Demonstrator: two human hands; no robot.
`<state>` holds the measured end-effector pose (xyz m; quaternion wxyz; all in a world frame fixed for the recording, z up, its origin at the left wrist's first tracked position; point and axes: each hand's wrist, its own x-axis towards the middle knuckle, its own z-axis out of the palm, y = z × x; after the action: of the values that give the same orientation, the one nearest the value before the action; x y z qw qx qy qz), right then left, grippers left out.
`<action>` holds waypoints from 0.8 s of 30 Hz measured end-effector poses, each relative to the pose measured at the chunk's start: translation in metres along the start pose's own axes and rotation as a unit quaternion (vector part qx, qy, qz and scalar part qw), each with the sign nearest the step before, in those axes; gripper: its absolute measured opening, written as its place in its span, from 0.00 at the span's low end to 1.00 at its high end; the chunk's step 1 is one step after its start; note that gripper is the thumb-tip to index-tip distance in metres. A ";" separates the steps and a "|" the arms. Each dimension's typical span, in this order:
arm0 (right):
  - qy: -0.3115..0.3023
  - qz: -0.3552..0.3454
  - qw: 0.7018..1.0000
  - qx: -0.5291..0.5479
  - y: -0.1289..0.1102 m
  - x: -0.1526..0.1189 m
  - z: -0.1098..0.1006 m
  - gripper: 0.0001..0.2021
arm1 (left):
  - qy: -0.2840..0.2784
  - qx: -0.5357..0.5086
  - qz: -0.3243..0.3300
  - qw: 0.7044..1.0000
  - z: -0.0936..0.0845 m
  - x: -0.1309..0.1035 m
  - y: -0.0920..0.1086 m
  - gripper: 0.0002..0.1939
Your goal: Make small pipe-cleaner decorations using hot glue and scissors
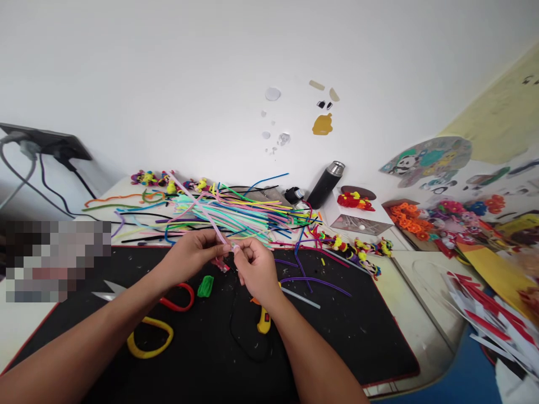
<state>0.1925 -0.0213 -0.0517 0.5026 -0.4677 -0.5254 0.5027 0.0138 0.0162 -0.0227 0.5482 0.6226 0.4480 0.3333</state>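
Observation:
My left hand (194, 257) pinches a pale pink pipe cleaner (211, 222), which slants up and away to the left over the pile. Close beside it, my right hand (257, 268) has its fingers closed at the lower end of the same pipe cleaner. My fingers hide the exact shape of that end. Below the hands lies a small green bundle (205, 287) of fuzzy material. Scissors (150, 338) with red and yellow handles lie partly under my left forearm. A yellow glue gun (264, 321) rests by my right wrist, partly covered.
Many coloured pipe cleaners (236, 216) are heaped behind the black mat (337, 336). A black thermos (326, 185) leans by a white box (357, 220). Purple pipe cleaners (322, 282) and a clear glue stick (302, 298) lie right. A power strip (50, 143) with cables hangs left.

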 end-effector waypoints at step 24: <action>0.003 -0.038 0.994 -0.098 0.004 0.001 -0.002 0.06 | 0.029 0.137 0.021 0.990 -0.011 -0.002 0.000 0.17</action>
<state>0.1948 -0.0201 -0.0553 0.4748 -0.4955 -0.5881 0.4280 0.0029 0.0188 -0.0203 0.4374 0.6911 0.4924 0.2978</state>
